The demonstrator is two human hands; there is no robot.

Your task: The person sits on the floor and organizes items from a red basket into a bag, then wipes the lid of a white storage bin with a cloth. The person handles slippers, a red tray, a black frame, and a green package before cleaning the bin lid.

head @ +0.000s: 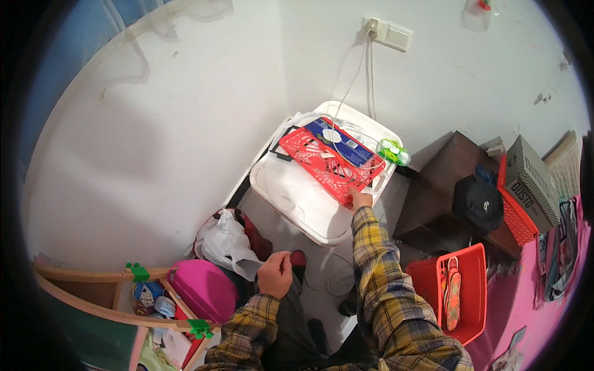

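My right hand [360,199] grips the near corner of a red perforated plastic basket [320,162], which lies tilted on a white plastic table [297,199] in the corner of the room. A blue cardboard label [341,141] covers the far part of the red plastic, and a white cable runs over it. A green and white plastic packet [393,152] lies at the table's right edge. Lower down, my left hand [275,274] is loosely closed above my leg, with nothing visible in it, beside a white plastic bag [229,243].
A wall socket [372,28] feeds the cables. At right stand a brown box [431,185] with a black cap [479,201], a grey shoebox [531,181] and a red bin [478,297]. A magenta basket [202,290] and wooden-framed board [88,320] are at left. Cable loops [329,273] lie on the floor.
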